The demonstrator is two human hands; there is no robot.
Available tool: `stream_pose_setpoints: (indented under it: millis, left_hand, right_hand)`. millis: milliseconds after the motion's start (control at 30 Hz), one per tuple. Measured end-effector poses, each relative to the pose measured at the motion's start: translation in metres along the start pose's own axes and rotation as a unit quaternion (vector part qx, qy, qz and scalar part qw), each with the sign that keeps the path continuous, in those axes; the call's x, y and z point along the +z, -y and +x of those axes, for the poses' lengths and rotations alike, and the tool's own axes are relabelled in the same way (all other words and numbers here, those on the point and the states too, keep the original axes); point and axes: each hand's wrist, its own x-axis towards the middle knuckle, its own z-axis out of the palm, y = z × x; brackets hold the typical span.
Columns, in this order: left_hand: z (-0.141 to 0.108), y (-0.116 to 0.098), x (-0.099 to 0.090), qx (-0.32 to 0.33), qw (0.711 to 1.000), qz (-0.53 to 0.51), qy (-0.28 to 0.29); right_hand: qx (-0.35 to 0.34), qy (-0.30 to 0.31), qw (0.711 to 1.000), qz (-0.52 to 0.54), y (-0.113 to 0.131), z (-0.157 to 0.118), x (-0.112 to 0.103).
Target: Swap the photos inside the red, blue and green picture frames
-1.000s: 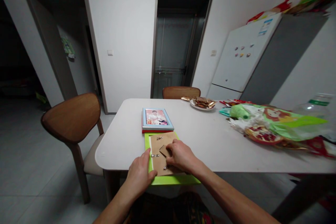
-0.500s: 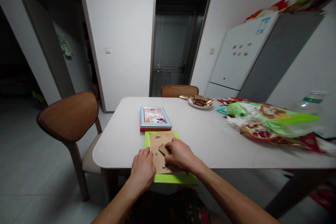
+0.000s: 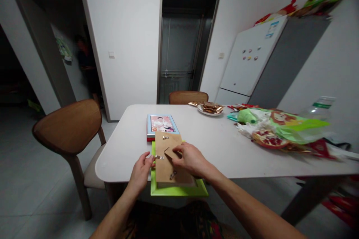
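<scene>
A green picture frame (image 3: pixel 179 191) lies face down at the table's near edge. Its brown backing board (image 3: pixel 164 171), with metal clips on it, is raised out of the frame and tilted. My right hand (image 3: pixel 192 160) pinches the small stand flap (image 3: pixel 171 153) on the board. At the board's left edge is my left hand (image 3: pixel 141 170), fingers partly spread, fingertips near a metal clip (image 3: pixel 159 157). Just behind lies a light blue frame (image 3: pixel 163 124) with a pink picture, stacked on something red.
On the white table (image 3: pixel 207 157) stand a plate of wrapped snacks (image 3: pixel 211 109), a green plastic bag (image 3: pixel 291 125), a cut pomegranate (image 3: pixel 269 139) and a clear bottle (image 3: pixel 319 108). A wooden chair (image 3: pixel 68 127) stands left. A person (image 3: pixel 86 63) is in the left doorway.
The backing board has come up out of the green frame with my right hand. My left hand has opened and shifted left. The person has come into fuller view in the doorway.
</scene>
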Motion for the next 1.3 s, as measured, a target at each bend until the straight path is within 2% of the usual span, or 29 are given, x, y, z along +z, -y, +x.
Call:
stream_pose_setpoints:
  millis: [100,167,233,400,500,600,700,767,833,867,967,1033,1100,1167,1233,1300]
  left_hand:
    - [0.0,0.0,-0.014,-0.044,0.986,-0.158,0.033]
    - [-0.004,0.003,-0.029,-0.069,0.973,-0.22,0.031]
    - [-0.007,0.008,-0.05,-0.097,0.967,-0.235,0.007]
    - [-0.006,0.026,-0.1,-0.141,0.969,-0.2,-0.043]
    - [0.003,0.034,-0.112,-0.142,0.982,-0.119,-0.041]
    - [0.012,0.038,-0.119,-0.124,0.988,0.065,-0.072]
    - [0.017,0.039,-0.126,-0.11,0.967,0.193,-0.125]
    - [0.016,0.037,-0.127,-0.08,0.943,0.281,-0.157]
    - [0.012,0.031,-0.117,-0.028,0.916,0.36,-0.175]
    - [0.009,0.027,-0.107,0.0,0.913,0.372,-0.171]
    - [-0.004,0.009,-0.057,0.073,0.947,0.295,-0.103]
    - [-0.016,-0.006,-0.015,0.127,0.964,0.23,-0.035]
    - [-0.026,-0.021,0.023,0.193,0.96,0.203,0.019]
    - [-0.033,-0.034,0.051,0.26,0.94,0.213,0.048]
    - [-0.036,-0.044,0.065,0.309,0.919,0.235,0.062]
    - [-0.035,-0.051,0.068,0.333,0.904,0.257,0.068]
  right_hand:
    - [-0.051,-0.01,0.996,0.073,0.018,-0.005,0.015]
    - [-0.057,-0.018,0.993,0.105,0.02,-0.005,0.021]
    - [-0.021,-0.028,0.995,0.096,0.008,-0.005,0.024]
    - [0.134,-0.032,0.989,-0.053,-0.046,-0.009,0.034]
    - [0.165,-0.018,0.984,-0.07,-0.066,-0.012,0.042]
    - [0.171,-0.012,0.984,-0.05,-0.072,-0.01,0.045]
    - [0.194,-0.022,0.981,-0.013,-0.075,-0.008,0.041]
    - [0.221,-0.026,0.973,0.063,-0.078,-0.008,0.036]
    - [0.25,-0.013,0.947,0.203,-0.077,-0.011,0.028]
    - [0.26,-0.003,0.922,0.288,-0.076,-0.012,0.025]
    - [0.261,0.004,0.828,0.497,-0.065,-0.017,0.013]
    - [0.256,-0.007,0.79,0.557,-0.055,-0.019,0.007]
    - [0.25,-0.018,0.777,0.578,-0.046,-0.019,0.003]
    - [0.237,-0.03,0.779,0.58,-0.039,-0.019,0.0]
    - [0.224,-0.04,0.782,0.58,-0.035,-0.018,-0.002]
    - [0.217,-0.043,0.787,0.576,-0.036,-0.017,-0.002]
